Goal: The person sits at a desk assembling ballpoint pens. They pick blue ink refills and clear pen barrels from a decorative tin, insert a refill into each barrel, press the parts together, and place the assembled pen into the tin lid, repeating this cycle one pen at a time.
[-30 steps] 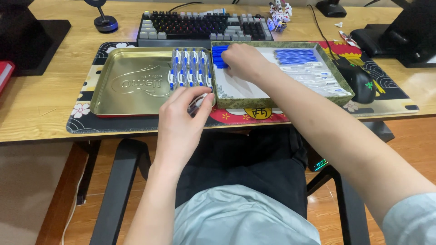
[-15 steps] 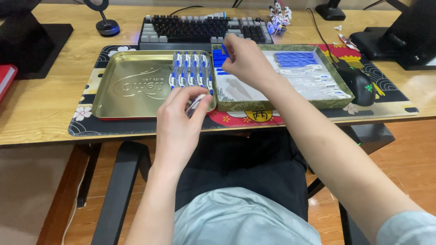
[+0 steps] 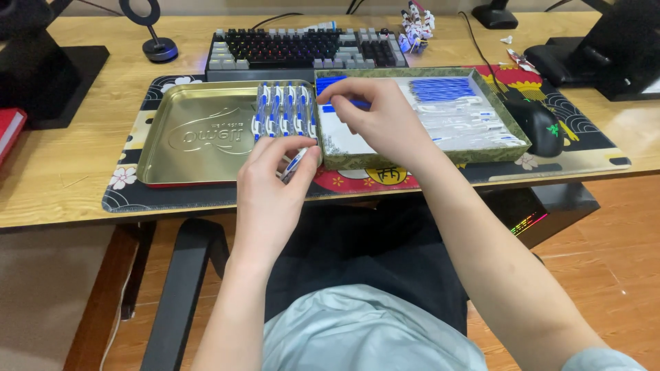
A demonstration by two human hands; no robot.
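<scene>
My left hand (image 3: 271,189) is at the desk's front edge, fingers closed on a small white and blue pen-like item (image 3: 294,165). A row of several similar white and blue items (image 3: 285,117) lies at the right end of a shallow gold metal tin (image 3: 196,134). My right hand (image 3: 385,124) reaches into the left part of a green-rimmed tray (image 3: 495,148) and pinches a small blue piece (image 3: 347,105) over its white floor. More blue pieces (image 3: 440,89) and white strips (image 3: 467,124) fill the tray's right half.
A patterned desk mat (image 3: 130,182) lies under the tin and the tray. Behind them sits a keyboard (image 3: 302,49). A black mouse (image 3: 543,127) lies right of the tray. Monitor stands (image 3: 41,65) and a red book (image 3: 8,130) are at the sides.
My right hand has slid back from the tray's far left corner toward its middle, with a blue piece in its fingers. The left hand has stayed put.
</scene>
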